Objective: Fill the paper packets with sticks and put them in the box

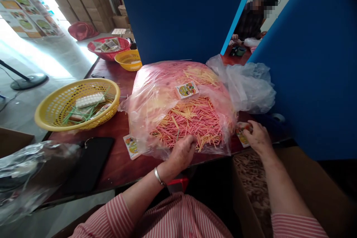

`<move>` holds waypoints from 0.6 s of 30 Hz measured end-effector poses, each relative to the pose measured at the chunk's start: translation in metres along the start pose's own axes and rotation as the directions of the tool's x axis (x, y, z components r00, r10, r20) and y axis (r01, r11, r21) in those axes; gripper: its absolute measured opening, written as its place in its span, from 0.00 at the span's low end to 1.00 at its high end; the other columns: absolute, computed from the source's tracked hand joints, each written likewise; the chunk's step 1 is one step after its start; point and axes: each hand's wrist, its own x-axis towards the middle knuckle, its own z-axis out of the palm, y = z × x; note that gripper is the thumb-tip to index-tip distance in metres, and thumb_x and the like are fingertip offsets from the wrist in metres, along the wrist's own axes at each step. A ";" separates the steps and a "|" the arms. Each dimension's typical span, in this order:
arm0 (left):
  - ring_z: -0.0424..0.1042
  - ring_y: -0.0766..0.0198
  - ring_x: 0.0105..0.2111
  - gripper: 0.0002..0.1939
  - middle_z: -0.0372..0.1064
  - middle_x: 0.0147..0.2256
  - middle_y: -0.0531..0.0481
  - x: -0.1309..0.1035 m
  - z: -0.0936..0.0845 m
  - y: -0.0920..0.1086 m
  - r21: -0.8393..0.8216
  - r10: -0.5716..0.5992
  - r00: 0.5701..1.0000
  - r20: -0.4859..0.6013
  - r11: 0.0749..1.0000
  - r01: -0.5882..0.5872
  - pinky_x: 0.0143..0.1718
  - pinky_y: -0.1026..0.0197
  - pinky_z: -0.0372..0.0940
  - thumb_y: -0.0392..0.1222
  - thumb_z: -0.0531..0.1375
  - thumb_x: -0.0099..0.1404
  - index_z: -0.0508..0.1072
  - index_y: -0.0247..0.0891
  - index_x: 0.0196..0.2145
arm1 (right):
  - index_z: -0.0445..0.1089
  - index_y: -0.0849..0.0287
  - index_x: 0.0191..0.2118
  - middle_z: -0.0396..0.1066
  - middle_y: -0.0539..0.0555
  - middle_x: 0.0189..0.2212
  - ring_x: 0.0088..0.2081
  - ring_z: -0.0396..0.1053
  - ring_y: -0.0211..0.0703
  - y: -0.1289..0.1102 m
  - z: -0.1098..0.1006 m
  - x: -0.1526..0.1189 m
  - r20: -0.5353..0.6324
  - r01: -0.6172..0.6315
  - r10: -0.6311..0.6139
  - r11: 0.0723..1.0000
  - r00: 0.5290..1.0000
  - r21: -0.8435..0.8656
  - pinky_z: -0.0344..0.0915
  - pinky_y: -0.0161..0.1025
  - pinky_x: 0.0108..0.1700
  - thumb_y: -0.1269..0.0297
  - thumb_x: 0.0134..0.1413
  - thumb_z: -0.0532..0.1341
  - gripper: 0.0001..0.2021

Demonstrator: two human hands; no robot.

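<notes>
A big clear plastic bag (156, 93) lies open on the table, full of thin pink and yellow sticks (192, 119). My left hand (182, 152) is at the front edge of the sticks with its fingers curled closed; what they hold, if anything, is hidden. To the right of the bag, my right hand (259, 139) grips a small printed packet (243, 134) between thumb and fingers. A similar printed packet (186, 90) rests on top of the bag. Another printed card (131, 147) lies at the bag's front left corner, partly under the plastic.
On the left stands a yellow basket (41, 117) with green sticks and packs. A black phone-like case (96, 160) lies in front of it. Blue partitions (181, 15) rise behind. Below my right arm is a carton (242, 193) of sticks. Another person (248, 22) sits beyond.
</notes>
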 end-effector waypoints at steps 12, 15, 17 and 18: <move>0.65 0.65 0.30 0.10 0.66 0.29 0.49 -0.028 -0.017 -0.008 0.142 0.084 0.995 -0.060 0.987 -0.074 0.34 0.64 0.61 0.26 0.49 0.60 0.66 0.37 0.32 | 0.69 0.54 0.47 0.69 0.58 0.47 0.49 0.64 0.50 -0.122 0.032 -0.044 0.152 0.784 -0.794 0.606 0.588 0.137 0.64 0.49 0.50 0.75 0.57 0.54 0.15; 0.65 0.66 0.30 0.11 0.66 0.29 0.49 -0.032 -0.023 -0.011 0.142 0.077 0.997 -0.027 0.987 -0.072 0.34 0.64 0.61 0.26 0.49 0.59 0.67 0.38 0.32 | 0.65 0.48 0.53 0.62 0.55 0.57 0.58 0.56 0.52 -0.122 0.038 -0.047 0.180 0.879 -0.882 0.461 0.436 0.126 0.59 0.55 0.56 0.73 0.58 0.55 0.20; 0.66 0.65 0.31 0.11 0.66 0.30 0.49 -0.033 -0.019 -0.011 0.134 0.079 0.997 0.014 0.988 -0.080 0.35 0.63 0.62 0.26 0.49 0.58 0.67 0.38 0.33 | 0.64 0.48 0.55 0.60 0.54 0.59 0.61 0.53 0.52 -0.121 0.042 -0.045 0.185 0.909 -0.914 0.390 0.362 0.147 0.57 0.57 0.57 0.74 0.57 0.56 0.21; 0.66 0.64 0.31 0.12 0.67 0.31 0.48 -0.032 -0.015 -0.010 0.129 0.082 0.996 0.038 0.988 -0.086 0.35 0.63 0.62 0.26 0.49 0.58 0.68 0.38 0.33 | 0.64 0.49 0.55 0.60 0.54 0.59 0.61 0.53 0.52 -0.122 0.045 -0.044 0.182 0.918 -0.924 0.365 0.336 0.157 0.56 0.58 0.58 0.73 0.57 0.56 0.20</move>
